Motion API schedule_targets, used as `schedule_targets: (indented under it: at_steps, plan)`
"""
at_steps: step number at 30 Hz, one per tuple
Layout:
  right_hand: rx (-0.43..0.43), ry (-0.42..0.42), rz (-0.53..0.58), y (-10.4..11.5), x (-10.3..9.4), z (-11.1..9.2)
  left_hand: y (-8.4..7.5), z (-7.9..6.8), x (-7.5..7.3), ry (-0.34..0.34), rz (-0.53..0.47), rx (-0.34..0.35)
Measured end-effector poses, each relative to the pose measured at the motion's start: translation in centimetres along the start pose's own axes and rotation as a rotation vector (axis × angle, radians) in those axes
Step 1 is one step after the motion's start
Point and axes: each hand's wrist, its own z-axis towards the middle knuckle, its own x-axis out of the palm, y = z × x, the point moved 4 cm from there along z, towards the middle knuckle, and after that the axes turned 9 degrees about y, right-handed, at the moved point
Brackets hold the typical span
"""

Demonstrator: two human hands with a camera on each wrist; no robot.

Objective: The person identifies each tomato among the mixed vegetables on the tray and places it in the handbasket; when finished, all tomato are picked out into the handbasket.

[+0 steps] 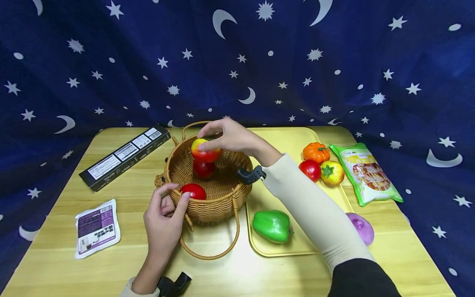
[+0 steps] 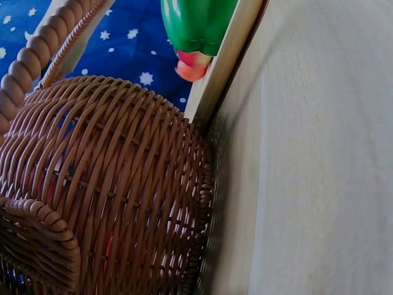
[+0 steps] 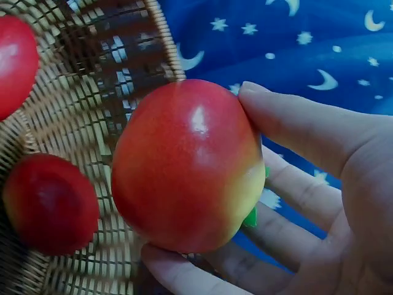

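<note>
Currently the right hand [image 1: 231,138] grasps a red and yellow fruit [image 3: 187,166] over the far half of the basket [image 1: 215,212], its thumb and fingers curved round the sides; green leaf tips show on the palm side. Below the fruit, inside the basket, sits a darker apple [image 1: 203,169], and the right wrist view shows a gap between the two. A red egg-shaped piece [image 1: 193,191] lies inside the basket by the near-left rim. There the left hand [image 1: 163,218] holds the rim, thumb and curled fingers on it, close to the red piece; the left wrist view shows only the basket's weave on that side, not the fingers.

One handle [image 1: 211,258] hangs down on the near side of the basket. To the basket's left, farther back, lies a black box [image 1: 126,156], with a white and purple pouch [image 1: 98,229] nearer. Right of the basket is a yellow tray [image 1: 267,200] with a green pepper [image 1: 272,226] on its near part. Farther right of the basket are a pumpkin [image 1: 316,152], a tomato [image 1: 310,170], a yellow persimmon [image 1: 332,173], a green-edged bag [image 1: 367,173] and a purple piece [image 1: 363,229] partly behind the right sleeve [image 1: 311,206].
</note>
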Motion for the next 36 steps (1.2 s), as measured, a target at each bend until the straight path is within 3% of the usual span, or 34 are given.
schedule_targets:
  at_steps: [13, 22, 28, 32, 36]
  plan:
    - [0.058, 0.213, -0.015, -0.7, 3.6, 2.7, 0.0, 0.1, -0.1, 0.007, 0.025, 0.020]
    - [0.116, 0.236, -0.082, -1.2, 4.9, 4.2, -0.2, 0.2, 0.0, -0.016, 0.044, 0.086]
    - [0.162, 0.257, -0.044, -1.2, 5.1, 4.3, -0.2, 0.3, 0.0, -0.029, 0.046, 0.122]
    - [0.160, 0.268, -0.030, -1.1, 5.1, 4.0, -0.3, 0.3, 0.0, -0.023, 0.051, 0.107]
    - [0.103, 0.279, -0.011, -0.6, 4.7, 3.4, -0.2, 0.2, -0.1, -0.011, 0.050, 0.072]
